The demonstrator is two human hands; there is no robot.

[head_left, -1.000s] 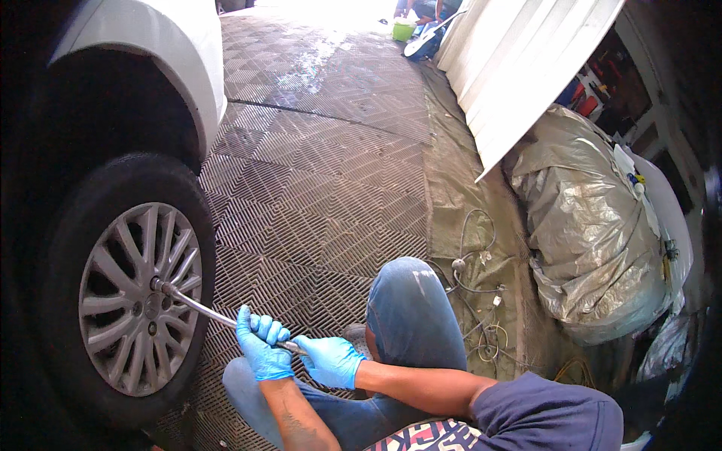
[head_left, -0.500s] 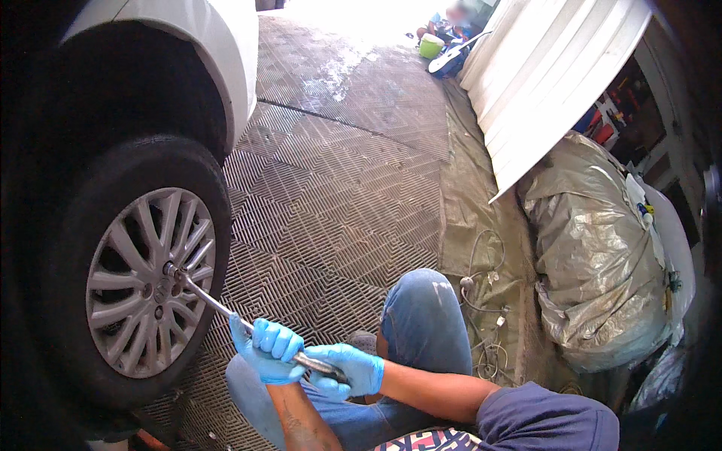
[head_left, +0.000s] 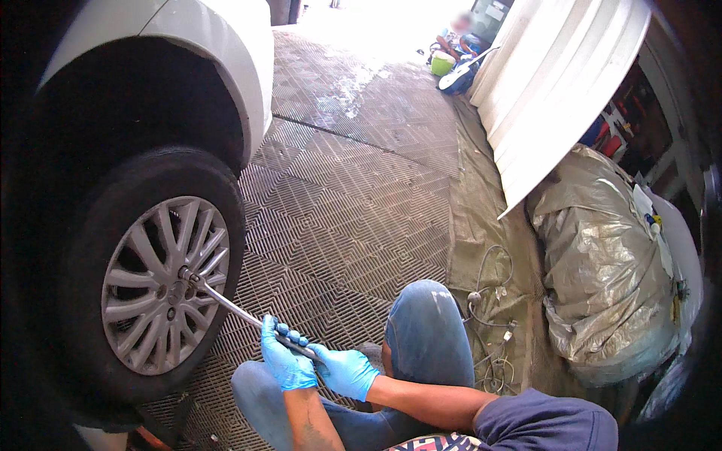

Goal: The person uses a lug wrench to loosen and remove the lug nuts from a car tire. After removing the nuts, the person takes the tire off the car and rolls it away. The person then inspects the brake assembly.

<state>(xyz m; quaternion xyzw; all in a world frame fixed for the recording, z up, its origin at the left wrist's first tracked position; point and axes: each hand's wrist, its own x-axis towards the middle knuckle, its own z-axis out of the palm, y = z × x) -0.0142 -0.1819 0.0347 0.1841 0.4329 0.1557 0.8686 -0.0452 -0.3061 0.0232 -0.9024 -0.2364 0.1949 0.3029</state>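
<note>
A long metal wrench (head_left: 229, 304) runs from the hub of a silver alloy wheel (head_left: 162, 289) down to my hands. Its socket end sits on a lug near the wheel's centre. My left hand (head_left: 284, 362), in a blue glove, grips the wrench's handle. My right hand (head_left: 346, 372), also gloved in blue, holds the handle's end just beside the left. The wheel's black tyre (head_left: 218, 188) is mounted on a white car (head_left: 218, 52). My knee in blue jeans (head_left: 425, 331) is bent up to the right of my hands.
The floor is ribbed grid tiling (head_left: 353, 210). A grey tarp-covered bundle (head_left: 602, 270) lies at the right, with loose cables (head_left: 489, 323) on the ground beside it. A white corrugated panel (head_left: 556, 83) leans above it. A green bucket (head_left: 442, 64) stands far back.
The view has shifted, so the wheel sits closer and further right. Both hands have kept their grip on the wrench, whose handle has swung slightly lower.
</note>
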